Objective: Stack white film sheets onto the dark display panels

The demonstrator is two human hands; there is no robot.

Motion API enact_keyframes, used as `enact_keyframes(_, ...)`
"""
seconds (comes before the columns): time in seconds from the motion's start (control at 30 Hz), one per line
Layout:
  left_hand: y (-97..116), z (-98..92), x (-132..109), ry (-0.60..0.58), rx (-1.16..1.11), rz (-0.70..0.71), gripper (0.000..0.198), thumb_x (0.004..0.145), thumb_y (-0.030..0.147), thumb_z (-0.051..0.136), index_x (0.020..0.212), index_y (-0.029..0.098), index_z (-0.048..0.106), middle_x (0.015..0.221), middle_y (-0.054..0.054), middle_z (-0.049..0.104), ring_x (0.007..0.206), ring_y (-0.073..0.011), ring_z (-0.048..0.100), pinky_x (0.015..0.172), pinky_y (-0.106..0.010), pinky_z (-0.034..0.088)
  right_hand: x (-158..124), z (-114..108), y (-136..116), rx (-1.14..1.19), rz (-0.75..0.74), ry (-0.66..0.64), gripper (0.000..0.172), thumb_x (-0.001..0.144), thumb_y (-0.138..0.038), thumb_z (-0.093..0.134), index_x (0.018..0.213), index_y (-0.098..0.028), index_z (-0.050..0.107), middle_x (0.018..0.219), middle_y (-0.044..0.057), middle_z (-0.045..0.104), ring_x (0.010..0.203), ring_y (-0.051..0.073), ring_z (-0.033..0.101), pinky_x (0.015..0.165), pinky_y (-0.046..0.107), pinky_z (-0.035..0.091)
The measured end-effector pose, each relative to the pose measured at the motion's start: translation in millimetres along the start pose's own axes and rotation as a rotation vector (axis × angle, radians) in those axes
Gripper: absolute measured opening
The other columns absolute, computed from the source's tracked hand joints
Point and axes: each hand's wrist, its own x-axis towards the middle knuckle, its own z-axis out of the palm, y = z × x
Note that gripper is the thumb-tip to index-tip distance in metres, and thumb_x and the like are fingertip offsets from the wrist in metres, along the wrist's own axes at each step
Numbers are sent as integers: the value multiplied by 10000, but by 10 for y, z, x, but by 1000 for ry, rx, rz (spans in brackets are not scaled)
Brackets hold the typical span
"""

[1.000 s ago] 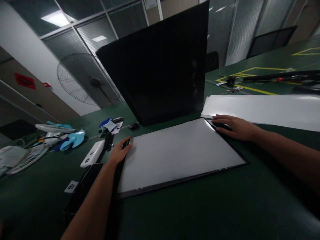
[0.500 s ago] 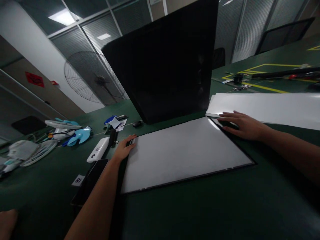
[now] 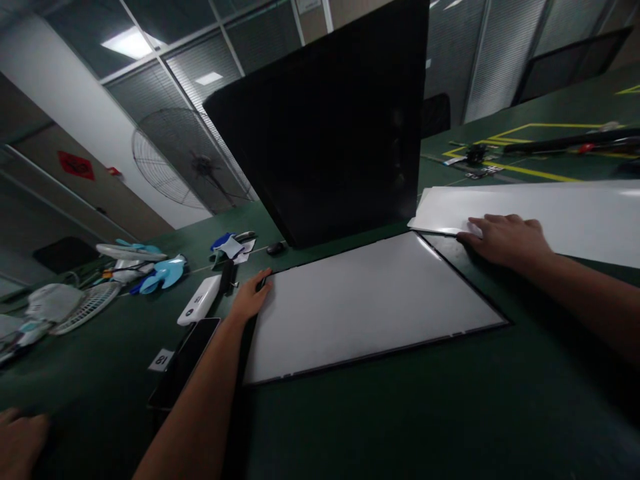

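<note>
A flat white panel with a thin dark frame (image 3: 370,303) lies on the green table in front of me. My left hand (image 3: 251,295) grips the panel's far left corner, thumb on the white face and fingers along the outer edge. To the right is a stack of large white sheets (image 3: 575,213). My right hand (image 3: 510,240) has its fingers on top of the stack's left part, and the thumb is at the near edge, pinching it. How many sheets lie between thumb and fingers is hidden.
A large black screen (image 3: 330,133) stands tilted behind the panel. Left of my forearm lie a phone (image 3: 185,363), a white device (image 3: 200,300) and a number card (image 3: 161,360). Fan parts (image 3: 163,273) are farther left. Another person's hand (image 3: 23,440) rests at lower left.
My right hand has moved right, from beside the panel's far right corner onto the white sheets, and its fingers have curled. My left hand stays at the panel's corner.
</note>
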Motion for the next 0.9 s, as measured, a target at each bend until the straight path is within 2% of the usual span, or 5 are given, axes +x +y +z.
enact_keyframes(0.17, -33, 2, -10, 6, 47, -16, 634, 996, 501, 553, 1536, 179, 637, 1624, -118, 604, 1556, -339, 514, 1332, -508, 339, -56, -134, -63, -63, -65, -54, 675, 1091, -561, 265, 1405, -151, 701, 1426, 276, 656, 1254, 451, 626, 974, 596, 486)
enact_keyframes(0.33, -64, 18, -24, -20, 74, -20, 619, 1049, 520, 508, 1562, 187, 607, 1676, -130, 542, 1623, -339, 411, 1363, -525, 245, -77, -261, -71, -120, 13, -118, 515, 1043, -314, 338, 1381, -131, 681, 1248, 326, 693, 995, 411, 708, 771, 514, 484)
enact_keyframes(0.6, 5, 81, -141, -69, 104, -5, 683, 1090, 633, 470, 1613, 196, 518, 1756, -176, 411, 1675, -351, 288, 1358, -648, 157, -102, -310, 2, -50, 199, -108, 715, 1077, -471, 149, 1388, -111, 683, 1175, 358, 675, 992, 415, 709, 699, 473, 436)
enact_keyframes(0.77, 65, 89, -289, -91, 117, -29, 709, 1089, 653, 464, 1634, 201, 483, 1766, -172, 396, 1676, -352, 286, 1356, -663, 153, -39, -170, 156, 189, 368, 66, 740, 1048, -570, 245, 1442, -130, 691, 1272, 367, 678, 1160, 459, 684, 807, 563, 460)
enact_keyframes(0.9, 151, 94, -537, -114, 102, -34, 699, 1140, 581, 214, 1694, 194, 391, 1779, -152, 365, 1686, -268, 262, 1381, -532, 170, -78, -48, 325, 327, 424, 278, 897, 1032, -639, 91, 1530, -107, 613, 1440, 334, 630, 1359, 527, 583, 1026, 701, 423)
